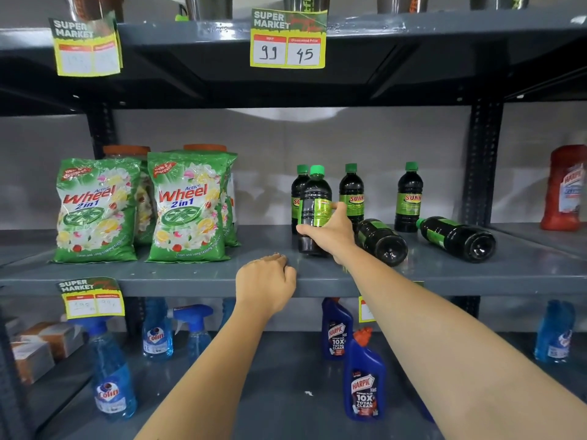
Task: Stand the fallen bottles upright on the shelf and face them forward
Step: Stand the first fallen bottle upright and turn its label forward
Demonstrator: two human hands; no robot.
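Note:
My right hand (330, 231) grips a dark bottle with a green cap and green label (314, 198), held upright near the front of the grey middle shelf (190, 274); its label faces partly sideways. Three like bottles stand upright behind: one (298, 188) close behind the held one, one (351, 193) in the middle, one (409, 198) to the right. Two more lie on their sides with bases toward me: one (382, 241) just right of my hand, another (457, 238) further right. My left hand (266, 281) rests with curled fingers on the shelf's front edge, holding nothing.
Green Wheel detergent bags (187, 208) stand on the left of the same shelf. A red Harpic bottle (563, 188) is at the far right. Below are blue Colin sprays (111, 373) and blue Harpic bottles (363, 382). A price tag (288, 39) hangs on the shelf above.

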